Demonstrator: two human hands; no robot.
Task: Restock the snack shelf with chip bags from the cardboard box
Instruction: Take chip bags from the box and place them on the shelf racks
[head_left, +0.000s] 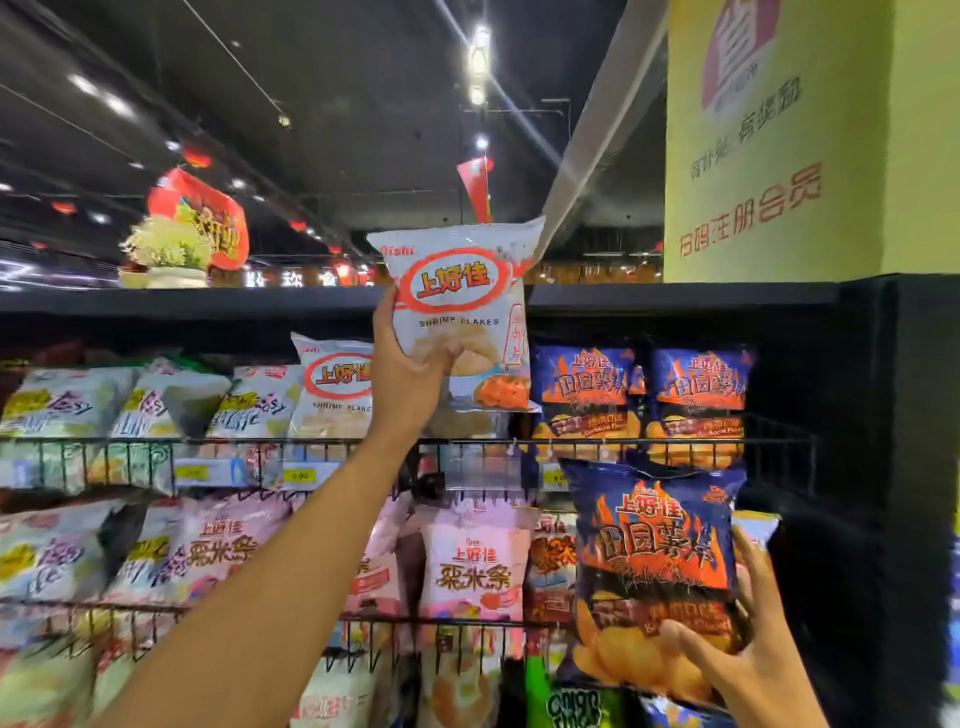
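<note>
2 shrimp pkts (460, 312), 3 blue pkts (657, 561)

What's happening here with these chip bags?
A person is restocking a snack shelf. Their left hand grips a white shrimp flakes bag, raised in front of the upper tier beside a matching bag already standing there. Their right hand holds a blue flame-print chip bag lower down, just below two matching blue bags on that tier. Neither held bag is on the shelf yet.

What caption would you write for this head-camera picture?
Left hand holds a white shrimp flakes bag up at the top shelf; right hand grips a blue chip bag.
</note>
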